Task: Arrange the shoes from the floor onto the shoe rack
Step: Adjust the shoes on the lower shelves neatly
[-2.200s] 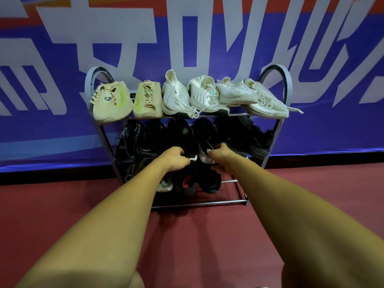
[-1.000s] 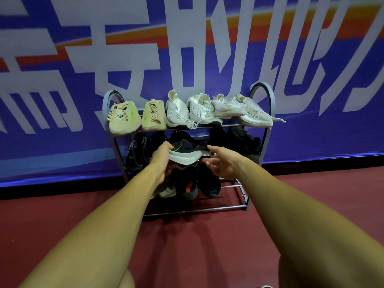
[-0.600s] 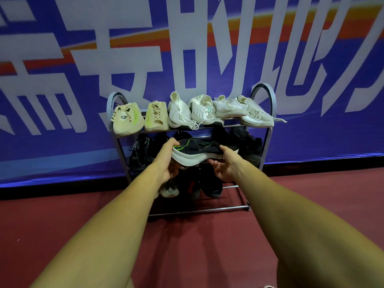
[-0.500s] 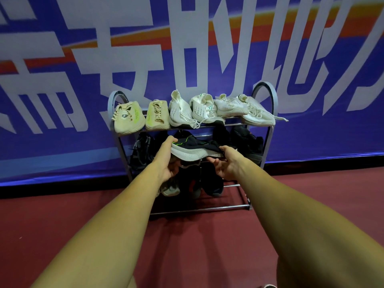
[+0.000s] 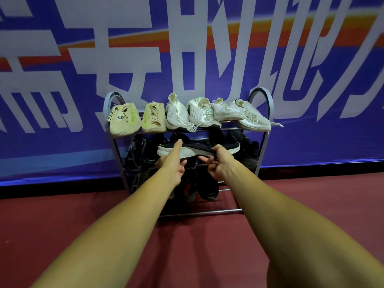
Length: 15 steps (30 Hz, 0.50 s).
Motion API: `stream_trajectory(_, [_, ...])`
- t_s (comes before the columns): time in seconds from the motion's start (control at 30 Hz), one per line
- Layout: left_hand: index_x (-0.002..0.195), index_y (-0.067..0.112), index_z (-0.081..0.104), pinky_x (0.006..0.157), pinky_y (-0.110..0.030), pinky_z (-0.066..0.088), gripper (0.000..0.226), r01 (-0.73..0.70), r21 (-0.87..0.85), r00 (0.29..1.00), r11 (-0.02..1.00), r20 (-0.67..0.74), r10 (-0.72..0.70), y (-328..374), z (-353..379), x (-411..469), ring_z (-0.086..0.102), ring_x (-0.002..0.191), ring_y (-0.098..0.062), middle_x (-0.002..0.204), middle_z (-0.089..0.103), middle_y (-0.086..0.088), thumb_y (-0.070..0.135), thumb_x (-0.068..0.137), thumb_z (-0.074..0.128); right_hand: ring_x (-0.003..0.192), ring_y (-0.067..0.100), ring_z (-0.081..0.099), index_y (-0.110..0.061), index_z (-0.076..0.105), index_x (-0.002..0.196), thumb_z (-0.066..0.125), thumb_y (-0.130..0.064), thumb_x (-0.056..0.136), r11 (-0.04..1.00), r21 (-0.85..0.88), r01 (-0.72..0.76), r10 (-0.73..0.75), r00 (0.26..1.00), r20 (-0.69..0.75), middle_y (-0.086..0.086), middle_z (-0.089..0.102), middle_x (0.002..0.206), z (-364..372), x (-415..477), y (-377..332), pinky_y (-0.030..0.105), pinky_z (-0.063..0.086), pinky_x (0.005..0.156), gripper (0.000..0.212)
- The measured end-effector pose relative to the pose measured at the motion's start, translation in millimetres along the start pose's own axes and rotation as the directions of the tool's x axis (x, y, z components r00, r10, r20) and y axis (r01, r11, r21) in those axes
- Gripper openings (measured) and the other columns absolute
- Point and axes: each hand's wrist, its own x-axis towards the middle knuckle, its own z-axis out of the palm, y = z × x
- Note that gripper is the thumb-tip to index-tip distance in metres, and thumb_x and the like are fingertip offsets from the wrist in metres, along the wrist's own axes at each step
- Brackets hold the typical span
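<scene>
Red floor (image 5: 62,217), blue banner (image 5: 311,146), shoe rack (image 5: 207,212)

Arms outstretched, left hand (image 5: 174,164) pinching, right hand (image 5: 218,163) seemingly pinching
</scene>
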Motion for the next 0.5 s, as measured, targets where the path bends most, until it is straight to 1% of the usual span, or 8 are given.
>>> stream_trajectory(0.13, [0.123,0.014,0.053,0.033,-0.014,0.032,0.070,0.016,-0.012,1.000,1.000,-0.022,-0.016,3,1,4,0.064,0.069,-0.010,0.111,0.069,-0.006,0.044,0.068,0.085,0.026,0.004,0.040,-0.012,0.048,0.088,0.051,-0.019,0.091,0.999,0.024,-0.021,0.020,0.998,0.060,0.022,0.070,0.107,-4,-5,-1,0.010,0.021,0.030,0.007])
stream_trajectory(0.17, [0.122,0.013,0.053,0.033,-0.014,0.031,0.069,0.016,-0.023,0.999,1.000,-0.043,-0.017,6,-1,7,0.064,0.067,-0.010,0.112,0.069,-0.006,0.041,0.068,0.084,0.027,0.005,0.042,-0.012,0.049,0.088,0.053,-0.021,0.090,1.000,-0.005,-0.024,0.024,0.997,0.076,0.021,0.070,0.110,-4,-8,-2,0.011,0.023,0.030,0.009])
stream_trajectory(0.23, [0.123,0.013,0.053,0.033,-0.013,0.031,0.070,0.011,-0.046,0.998,0.999,-0.069,-0.014,12,-5,11,0.064,0.064,-0.010,0.117,0.067,-0.006,0.039,0.063,0.080,0.027,0.006,0.043,-0.015,0.053,0.092,0.058,-0.032,0.089,0.993,-0.118,-0.008,0.017,0.997,0.077,0.016,0.071,0.114,-6,-11,-5,0.013,0.023,0.034,0.019])
stream_trajectory(0.27, [0.124,0.013,0.054,0.033,-0.014,0.030,0.073,0.015,-0.049,0.997,0.999,-0.072,-0.019,14,-8,13,0.064,0.064,-0.010,0.120,0.066,-0.006,0.040,0.059,0.077,0.027,0.007,0.042,-0.016,0.054,0.094,0.059,-0.040,0.088,0.985,-0.173,0.007,0.004,0.998,0.064,0.014,0.072,0.111,-7,-11,-6,0.014,0.022,0.038,0.025])
stream_trajectory(0.33, [0.126,0.011,0.055,0.033,-0.015,0.029,0.077,0.043,-0.056,0.996,0.997,-0.073,-0.047,17,-15,17,0.062,0.062,-0.011,0.119,0.066,-0.007,0.038,0.056,0.073,0.032,0.008,0.038,-0.018,0.056,0.090,0.060,-0.050,0.085,0.973,-0.230,0.031,-0.028,0.999,0.016,0.008,0.069,0.088,-13,-9,-8,0.016,0.023,0.044,0.032])
stream_trajectory(0.4, [0.128,0.011,0.055,0.032,-0.016,0.029,0.079,0.069,-0.055,0.994,0.996,-0.080,-0.073,19,-22,19,0.060,0.061,-0.013,0.117,0.067,-0.008,0.035,0.055,0.071,0.041,0.009,0.035,-0.019,0.055,0.087,0.061,-0.049,0.086,0.975,-0.213,0.057,-0.067,0.997,-0.038,0.002,0.056,0.069,-18,-3,-9,0.018,0.024,0.045,0.030])
stream_trajectory(0.43, [0.128,0.011,0.055,0.032,-0.017,0.029,0.081,0.071,-0.046,0.994,0.996,-0.083,-0.075,19,-24,18,0.060,0.061,-0.013,0.117,0.067,-0.009,0.034,0.053,0.070,0.043,0.010,0.035,-0.019,0.054,0.087,0.062,-0.045,0.086,0.978,-0.196,0.075,-0.091,0.993,-0.072,0.001,0.051,0.066,-19,0,-9,0.017,0.025,0.042,0.028])
stream_trajectory(0.5, [0.127,0.010,0.055,0.033,-0.017,0.029,0.082,0.063,-0.038,0.994,0.997,-0.087,-0.066,20,-25,17,0.060,0.060,-0.014,0.115,0.068,-0.009,0.033,0.050,0.069,0.043,0.010,0.036,-0.019,0.054,0.086,0.063,-0.039,0.087,0.977,-0.180,0.111,-0.138,0.980,-0.145,0.002,0.047,0.066,-22,5,-8,0.014,0.026,0.036,0.023])
